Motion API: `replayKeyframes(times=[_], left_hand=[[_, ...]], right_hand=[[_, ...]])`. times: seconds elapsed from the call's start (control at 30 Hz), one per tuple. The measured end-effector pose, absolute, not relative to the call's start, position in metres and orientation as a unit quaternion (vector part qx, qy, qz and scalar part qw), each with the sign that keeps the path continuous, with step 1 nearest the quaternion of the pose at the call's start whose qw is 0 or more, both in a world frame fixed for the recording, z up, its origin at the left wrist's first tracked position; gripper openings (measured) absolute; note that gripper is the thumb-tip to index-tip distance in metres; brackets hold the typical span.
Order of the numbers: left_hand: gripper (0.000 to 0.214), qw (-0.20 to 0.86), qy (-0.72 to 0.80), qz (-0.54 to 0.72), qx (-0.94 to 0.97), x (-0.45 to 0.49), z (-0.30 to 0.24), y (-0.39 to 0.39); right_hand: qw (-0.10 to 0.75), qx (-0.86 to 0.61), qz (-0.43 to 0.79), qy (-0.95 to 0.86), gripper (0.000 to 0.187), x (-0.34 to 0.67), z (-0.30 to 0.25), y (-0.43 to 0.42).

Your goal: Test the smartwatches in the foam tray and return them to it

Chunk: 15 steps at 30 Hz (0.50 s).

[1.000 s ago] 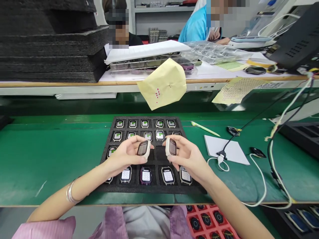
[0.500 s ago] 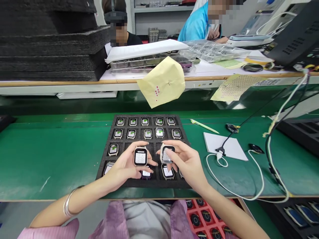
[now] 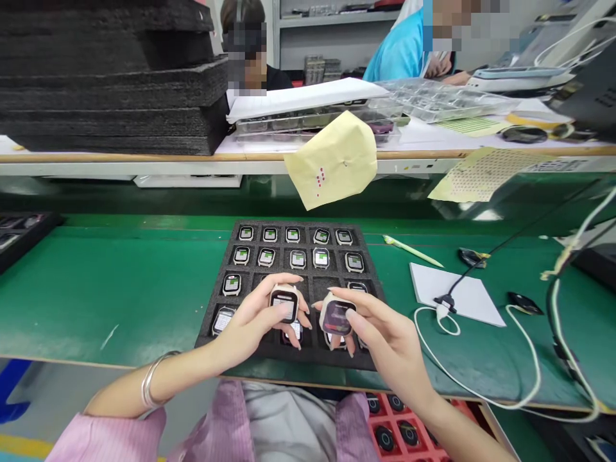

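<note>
My left hand [image 3: 255, 321] is closed round a smartwatch case [image 3: 283, 304] with no strap, its thumb lying on the lit screen. In my right hand [image 3: 385, 327] is a second smartwatch case [image 3: 337, 316], its screen dark purple and the thumb at its right edge. Both watches are held above a black foam tray [image 3: 212, 319] on the green bench. Several more watch cases, such as this one [image 3: 231, 283], sit face up in the tray's compartments, many with white and green screens. My hands partly hide the front rows.
A white pad [image 3: 462, 301] lies right of the tray, with a white cable [image 3: 481, 401] looping round it. Behind the pad is a green pen [image 3: 414, 251]. Stacked black foam [image 3: 110, 96] stands on the shelf. A red tray [image 3: 399, 449] sits below the bench edge. Two people work beyond.
My left thumb has moved onto its watch's screen. The right watch's screen has gone from a white grid to dark purple, and my right thumb has shifted to its edge. The view has swung left.
</note>
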<state>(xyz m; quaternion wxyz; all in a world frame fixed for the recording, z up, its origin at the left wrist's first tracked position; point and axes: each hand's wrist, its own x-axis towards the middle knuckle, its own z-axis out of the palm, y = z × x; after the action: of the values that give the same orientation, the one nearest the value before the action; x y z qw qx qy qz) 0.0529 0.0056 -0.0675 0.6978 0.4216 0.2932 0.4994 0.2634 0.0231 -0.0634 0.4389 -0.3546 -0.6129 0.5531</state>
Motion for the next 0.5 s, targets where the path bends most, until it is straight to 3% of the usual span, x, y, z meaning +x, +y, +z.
replayKeyframes(times=[0.43,0.5], left_hand=[[0.046,0.738,0.272,0.479,0.391,0.054,-0.061,-0.01],[0.043,0.735,0.283,0.476,0.392,0.055,-0.062,-0.013]], right_hand=[[0.481,-0.311,0.574,-0.585,0.02,0.258,-0.057,0.014],[0.466,-0.292,0.582,-0.598,0.029,0.261,-0.049,-0.004]])
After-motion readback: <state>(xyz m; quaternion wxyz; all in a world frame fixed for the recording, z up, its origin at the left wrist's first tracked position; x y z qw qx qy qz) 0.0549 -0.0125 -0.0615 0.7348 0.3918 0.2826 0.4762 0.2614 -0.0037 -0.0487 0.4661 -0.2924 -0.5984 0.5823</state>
